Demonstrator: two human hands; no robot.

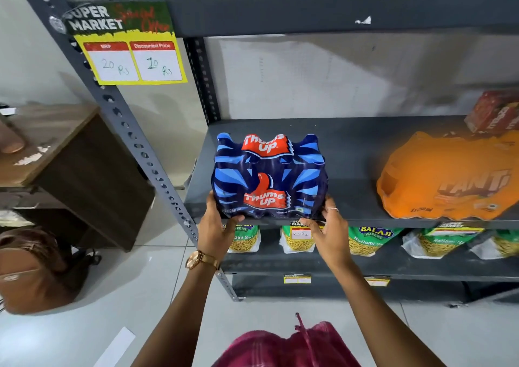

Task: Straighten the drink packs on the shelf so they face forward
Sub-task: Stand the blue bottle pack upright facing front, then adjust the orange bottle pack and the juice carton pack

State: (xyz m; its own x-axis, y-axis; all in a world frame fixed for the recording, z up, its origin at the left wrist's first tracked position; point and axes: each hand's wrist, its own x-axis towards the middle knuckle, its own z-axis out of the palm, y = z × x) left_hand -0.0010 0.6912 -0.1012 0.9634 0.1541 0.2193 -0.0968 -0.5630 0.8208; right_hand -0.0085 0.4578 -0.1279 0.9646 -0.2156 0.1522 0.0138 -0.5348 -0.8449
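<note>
- The blue drink pack (269, 175) sits on the grey shelf (351, 153), near its left end and right at the front edge.
- The left hand (217, 226) grasps the pack's bottom left corner, with the thumb on the front.
- The right hand (328, 226) grasps the bottom right corner, fingers curled round the side.
- The red name on the pack looks out at us, so this one seems nearly straight already.
- The orange drink pack (446, 178) lies further right on the same shelf, well apart from the blue one. It looks tipped and slumped, with its name slanting, so I think it needs fixing too.
- A red box (494, 113) sits at the back right corner, behind the orange pack.
- What could go wrong: the blue pack is so close to the front edge that a small pull could slide it off. It would drop past the snack bags (297, 240) on the lower shelf and hit the floor.
- The plastic wrap looks shiny and slippery, so the fingers might slip if they only pinch the corners.
- Pushing one corner harder than the other could twist the pack so it faces sideways.
- The orange pack looks soft and floppy, so it could flop over when someone tries to stand it up.
</note>
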